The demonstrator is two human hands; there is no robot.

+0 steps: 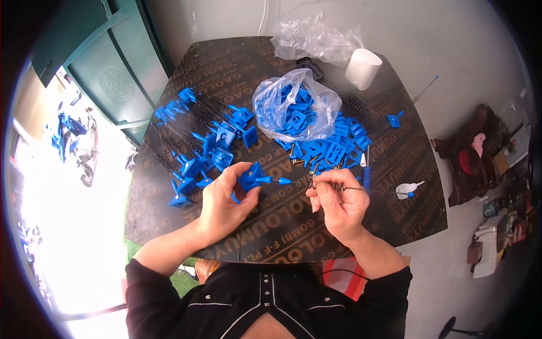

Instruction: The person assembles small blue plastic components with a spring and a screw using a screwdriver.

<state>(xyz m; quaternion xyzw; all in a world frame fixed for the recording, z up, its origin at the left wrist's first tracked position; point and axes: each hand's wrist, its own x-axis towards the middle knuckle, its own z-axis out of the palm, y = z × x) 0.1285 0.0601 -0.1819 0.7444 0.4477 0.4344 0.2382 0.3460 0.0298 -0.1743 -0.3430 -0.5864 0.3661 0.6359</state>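
My left hand [221,199] pinches a blue plastic bracket [252,175] between thumb and fingers. The bracket's narrow blue tip points right, and a thin metal end extends from it. My right hand [340,208] is closed on a dark spring wire [385,192]. Its coiled end sits at the fingertips, close to the bracket's tip; whether the two touch, I cannot tell. The straight part runs out to the right and ends in a small blue knob [411,195]. Both hands are above the near half of the dark printed tabletop [282,240].
At left lie several blue brackets [217,155] with black springs. A clear bag [324,104] of blue parts stands mid-table, with a spilled pile [339,141] beside it. Around these are a white cylinder [362,69], a blue-handled tool [366,179], a white squeeze bottle [403,190] and crumpled clear plastic [316,38].
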